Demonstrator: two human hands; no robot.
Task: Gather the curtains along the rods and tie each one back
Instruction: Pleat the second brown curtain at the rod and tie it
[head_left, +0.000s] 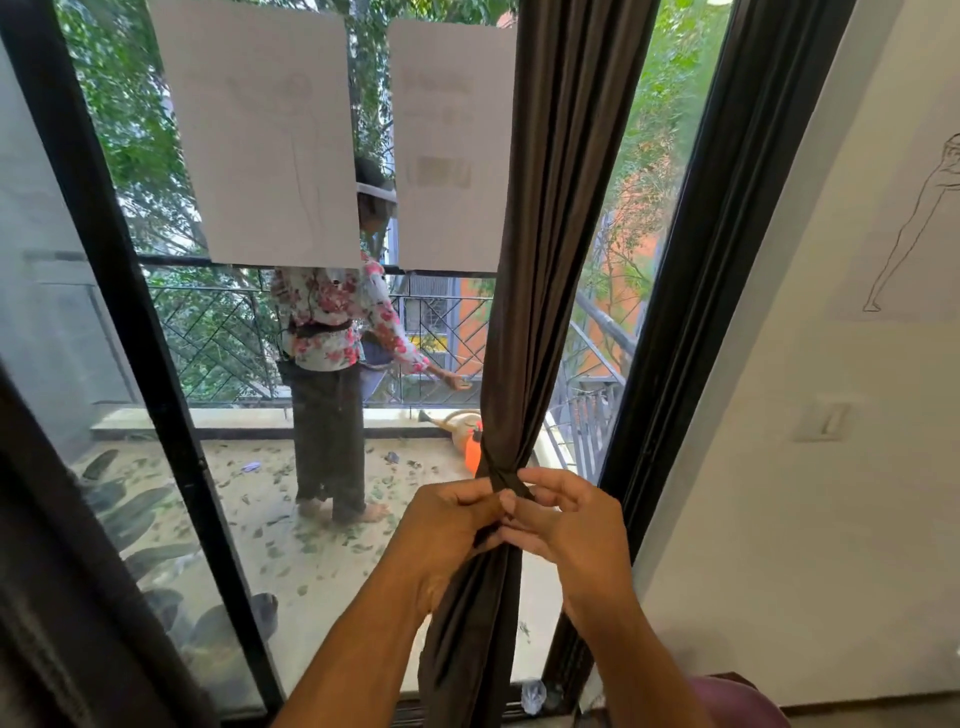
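Note:
A dark brown curtain (558, 218) hangs gathered into a narrow bundle in front of the glass door, right of centre. A twisted band of the same fabric (511, 480) wraps it at waist height. My left hand (447, 525) pinches the fabric at the wrap from the left. My right hand (571, 519) holds the band's end from the right, fingers curled on it. Below my hands the curtain's lower part (467, 639) hangs loose to the floor. Another dark curtain (67, 597) shows at the lower left edge. No rod is in view.
Black door frames (691, 291) stand on both sides of the bundle. Two paper sheets (270, 135) are stuck to the glass. Outside, a person in a floral top (327, 322) stands on the balcony. A white wall with a light switch (826, 421) is on the right.

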